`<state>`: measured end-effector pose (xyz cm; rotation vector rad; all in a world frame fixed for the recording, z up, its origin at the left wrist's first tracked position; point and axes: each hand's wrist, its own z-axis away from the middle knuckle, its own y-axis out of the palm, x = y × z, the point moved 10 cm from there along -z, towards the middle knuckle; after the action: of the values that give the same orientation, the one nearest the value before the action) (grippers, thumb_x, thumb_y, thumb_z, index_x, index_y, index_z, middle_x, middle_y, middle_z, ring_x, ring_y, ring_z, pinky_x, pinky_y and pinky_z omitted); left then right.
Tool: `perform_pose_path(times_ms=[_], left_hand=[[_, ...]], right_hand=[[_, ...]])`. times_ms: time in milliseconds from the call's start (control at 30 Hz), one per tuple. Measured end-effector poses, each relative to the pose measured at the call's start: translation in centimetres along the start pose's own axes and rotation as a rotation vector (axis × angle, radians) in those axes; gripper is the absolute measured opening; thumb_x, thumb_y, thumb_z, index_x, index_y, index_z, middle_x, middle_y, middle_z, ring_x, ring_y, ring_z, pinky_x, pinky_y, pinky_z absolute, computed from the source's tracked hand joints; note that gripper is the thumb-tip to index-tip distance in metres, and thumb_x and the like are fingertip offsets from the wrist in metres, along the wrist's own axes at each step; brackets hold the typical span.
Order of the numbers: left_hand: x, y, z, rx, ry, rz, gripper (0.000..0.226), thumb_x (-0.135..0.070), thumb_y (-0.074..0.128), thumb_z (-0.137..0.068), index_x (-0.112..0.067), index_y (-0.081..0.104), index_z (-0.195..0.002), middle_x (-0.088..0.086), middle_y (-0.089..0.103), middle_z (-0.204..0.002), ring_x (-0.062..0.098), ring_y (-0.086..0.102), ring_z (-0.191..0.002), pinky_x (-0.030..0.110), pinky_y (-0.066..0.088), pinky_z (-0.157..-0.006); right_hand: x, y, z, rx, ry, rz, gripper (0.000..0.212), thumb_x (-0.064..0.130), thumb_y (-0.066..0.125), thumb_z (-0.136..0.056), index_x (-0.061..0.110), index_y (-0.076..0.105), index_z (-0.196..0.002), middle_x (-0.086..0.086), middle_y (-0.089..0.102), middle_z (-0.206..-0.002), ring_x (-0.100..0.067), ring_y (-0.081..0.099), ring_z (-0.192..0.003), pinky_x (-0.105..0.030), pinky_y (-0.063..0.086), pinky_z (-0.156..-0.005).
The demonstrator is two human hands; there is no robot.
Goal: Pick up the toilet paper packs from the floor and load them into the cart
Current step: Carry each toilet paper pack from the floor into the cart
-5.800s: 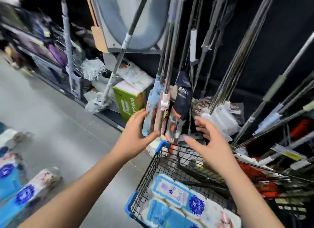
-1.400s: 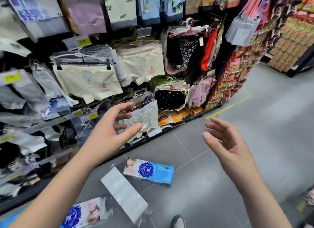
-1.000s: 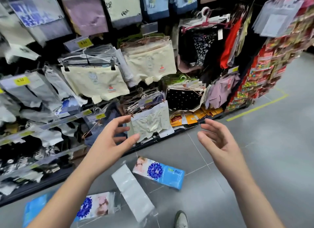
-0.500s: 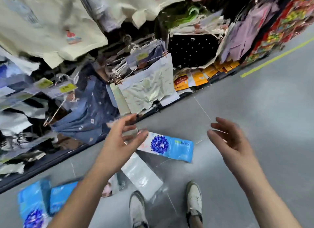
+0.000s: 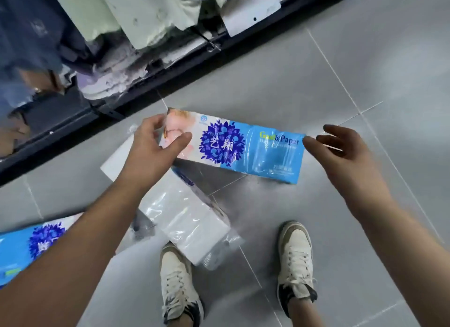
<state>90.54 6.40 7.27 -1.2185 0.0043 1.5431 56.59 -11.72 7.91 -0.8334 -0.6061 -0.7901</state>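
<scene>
A blue and white toilet paper pack (image 5: 243, 149) with a purple flower print lies across the grey floor in front of me. My left hand (image 5: 155, 146) wraps its left end, thumb on the top face and fingers behind the end. At the pack's right end my right hand (image 5: 341, 151) has its fingers spread, the thumb tip just at the edge. A second pack (image 5: 185, 210), white side up, lies partly under the first one and under my left forearm. A third blue pack (image 5: 31, 248) lies at the lower left. The cart is out of view.
My two white shoes (image 5: 180, 285) (image 5: 295, 261) stand on the tiles just behind the packs. A dark shelf base (image 5: 73, 122) runs diagonally across the upper left, with packaged garments (image 5: 146, 15) hanging low over it. Grey floor (image 5: 365, 59) extends to the right.
The view has dropped down close to the floor. Both hands have come down to the ends of the blue pack, and my left hand has closed on its left end.
</scene>
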Motion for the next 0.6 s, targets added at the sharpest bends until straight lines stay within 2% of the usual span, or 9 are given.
perform_pose_path(times_ms=[67,167,267,433,533,600], left_hand=[[2.4,1.3,-2.4,0.001,-0.031,-0.027,0.075,-0.044,0.077,-0.088,-0.021,0.042,-0.149,-0.007,0.048,-0.147,0.01,0.047,-0.133,0.024,0.036,-0.102],[5.2,2.9,-5.8,0.034,-0.061,-0.081,0.078,-0.044,0.079,-0.087,-0.018,0.04,-0.15,-0.009,0.046,-0.137,0.01,0.048,-0.124,0.025,0.037,-0.101],[7.3,4.0,-9.0,0.036,-0.081,-0.141,0.081,-0.049,0.08,-0.084,-0.02,0.041,-0.148,-0.004,0.048,-0.142,0.011,0.049,-0.118,0.027,0.04,-0.099],[10.8,5.4,-13.6,0.027,-0.143,-0.212,0.091,-0.058,0.082,-0.076,-0.024,0.039,-0.148,0.002,0.048,-0.148,0.022,0.055,-0.128,0.043,0.044,-0.112],[12.4,5.5,-15.5,0.01,-0.189,-0.259,0.097,-0.061,0.082,-0.072,-0.024,0.037,-0.149,0.003,0.047,-0.15,0.026,0.053,-0.132,0.045,0.043,-0.114],[13.6,5.4,-16.4,0.023,-0.244,-0.255,0.109,-0.071,0.081,-0.062,-0.025,0.036,-0.15,0.001,0.05,-0.149,0.026,0.055,-0.131,0.046,0.044,-0.113]], right_hand=[[-2.5,0.8,-2.1,0.001,0.015,0.042,0.058,0.051,0.078,-0.084,0.037,0.054,-0.135,0.016,0.064,-0.124,0.007,0.063,-0.105,-0.024,0.048,-0.078],[-5.6,1.9,-5.0,0.0,0.053,0.099,0.065,0.054,0.079,-0.082,0.036,0.052,-0.138,0.012,0.063,-0.126,-0.004,0.065,-0.109,-0.027,0.049,-0.082],[-7.8,3.1,-7.6,0.008,0.068,0.171,0.072,0.054,0.08,-0.08,0.033,0.049,-0.142,0.01,0.061,-0.126,-0.01,0.063,-0.112,-0.03,0.047,-0.088],[-10.5,4.9,-11.5,0.003,0.112,0.209,0.081,0.053,0.081,-0.08,0.027,0.044,-0.147,0.005,0.057,-0.128,-0.014,0.06,-0.107,-0.029,0.043,-0.087],[-12.4,5.5,-13.3,-0.032,0.14,0.223,0.09,0.056,0.084,-0.075,0.023,0.043,-0.147,-0.005,0.053,-0.14,-0.021,0.06,-0.118,-0.038,0.049,-0.099],[-13.6,5.8,-14.1,-0.037,0.175,0.233,0.097,0.059,0.085,-0.072,0.021,0.041,-0.148,-0.007,0.05,-0.144,-0.024,0.059,-0.123,-0.044,0.048,-0.106]])
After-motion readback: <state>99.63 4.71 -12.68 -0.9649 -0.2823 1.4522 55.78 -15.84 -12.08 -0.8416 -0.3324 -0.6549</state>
